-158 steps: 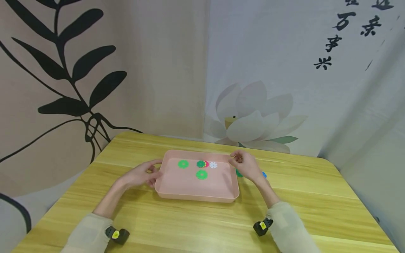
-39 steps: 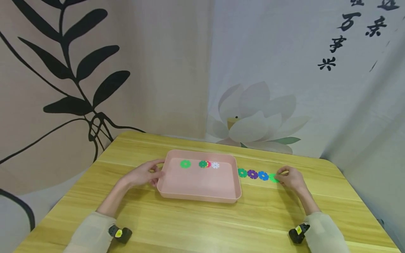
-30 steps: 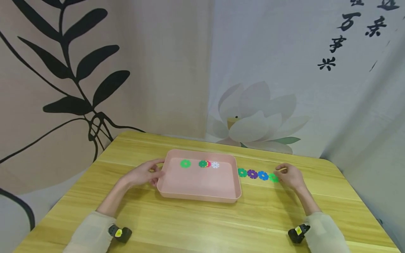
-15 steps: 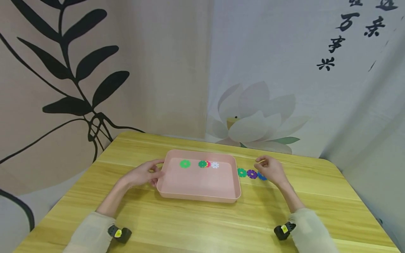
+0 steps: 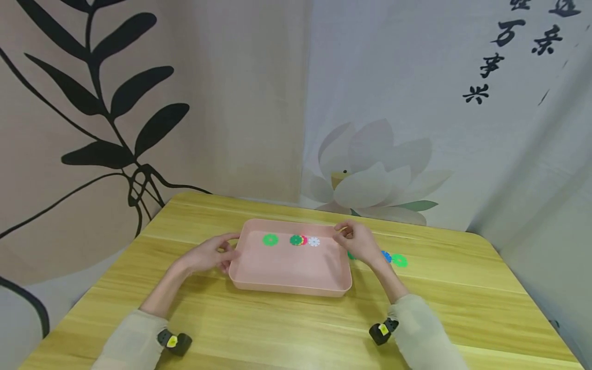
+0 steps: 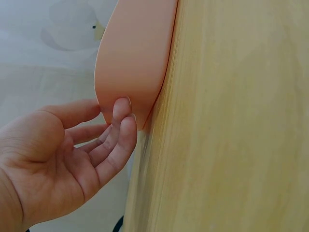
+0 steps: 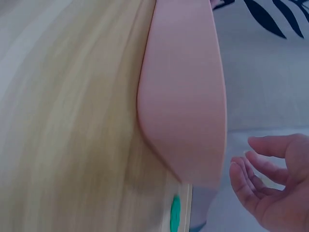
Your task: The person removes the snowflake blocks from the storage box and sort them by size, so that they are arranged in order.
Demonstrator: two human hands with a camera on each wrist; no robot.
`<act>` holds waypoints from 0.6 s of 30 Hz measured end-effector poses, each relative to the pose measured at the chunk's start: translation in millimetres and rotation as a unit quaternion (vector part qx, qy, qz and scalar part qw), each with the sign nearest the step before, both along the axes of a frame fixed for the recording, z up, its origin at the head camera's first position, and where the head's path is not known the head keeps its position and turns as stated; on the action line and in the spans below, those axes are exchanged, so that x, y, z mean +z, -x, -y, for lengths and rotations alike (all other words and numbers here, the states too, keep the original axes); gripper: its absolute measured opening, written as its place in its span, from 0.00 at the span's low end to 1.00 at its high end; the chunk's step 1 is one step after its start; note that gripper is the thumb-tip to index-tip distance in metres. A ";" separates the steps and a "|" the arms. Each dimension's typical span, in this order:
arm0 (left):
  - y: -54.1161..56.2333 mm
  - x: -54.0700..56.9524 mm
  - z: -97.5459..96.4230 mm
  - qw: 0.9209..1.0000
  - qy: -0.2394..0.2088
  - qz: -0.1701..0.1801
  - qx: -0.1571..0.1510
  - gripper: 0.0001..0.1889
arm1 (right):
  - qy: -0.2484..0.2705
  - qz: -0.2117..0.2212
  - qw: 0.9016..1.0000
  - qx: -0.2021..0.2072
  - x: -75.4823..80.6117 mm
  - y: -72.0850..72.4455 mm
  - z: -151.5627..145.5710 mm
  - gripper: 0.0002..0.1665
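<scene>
Wooden table (image 5: 277, 329) — head view alone shows discs (image 5: 293, 240) in the tray (image 5: 287, 267).

The smooth rectangular tray (image 5: 290, 270) is plain pink. Near its far left corner lies a flat, notched light-green disc (image 5: 270, 240); towards its far edge, a dark-green disc (image 5: 295, 240) with yellow and hot pink showing behind it, then a white disc (image 5: 314, 241). Beyond its right edge are a blue disc (image 5: 387, 257) and a bright-green disc (image 5: 399, 260). The wooden table (image 5: 277, 324) is yellow, grain-streaked.
</scene>
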State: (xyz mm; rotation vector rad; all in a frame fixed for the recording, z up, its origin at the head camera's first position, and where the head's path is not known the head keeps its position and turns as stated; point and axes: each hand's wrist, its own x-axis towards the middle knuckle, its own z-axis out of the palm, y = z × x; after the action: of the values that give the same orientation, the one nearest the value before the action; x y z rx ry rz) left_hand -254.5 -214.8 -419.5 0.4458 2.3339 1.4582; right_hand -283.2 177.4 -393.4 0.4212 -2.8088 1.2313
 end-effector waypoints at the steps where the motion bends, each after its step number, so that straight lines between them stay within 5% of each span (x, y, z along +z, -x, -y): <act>1: 0.0 0.1 0.0 1.000 0.000 0.000 0.000 0.32 | 0.001 0.001 1.000 0.003 -0.4 0.4 6.4 0.12; 10: -0.3 0.6 -0.1 1.000 0.002 -0.005 -0.004 0.32 | -0.023 -0.003 0.999 0.029 -10.3 -0.1 60.6 0.10; 18: -0.9 1.0 -0.2 1.000 -0.005 -0.004 -0.006 0.33 | 0.012 -0.009 0.991 0.131 -24.4 8.3 93.6 0.10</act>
State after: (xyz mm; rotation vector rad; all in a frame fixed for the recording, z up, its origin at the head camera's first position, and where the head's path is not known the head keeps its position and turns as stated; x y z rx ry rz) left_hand -253.6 -214.6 -418.4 0.4688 2.3277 1.4655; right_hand -291.6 83.7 -417.8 0.8179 -2.7876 1.2942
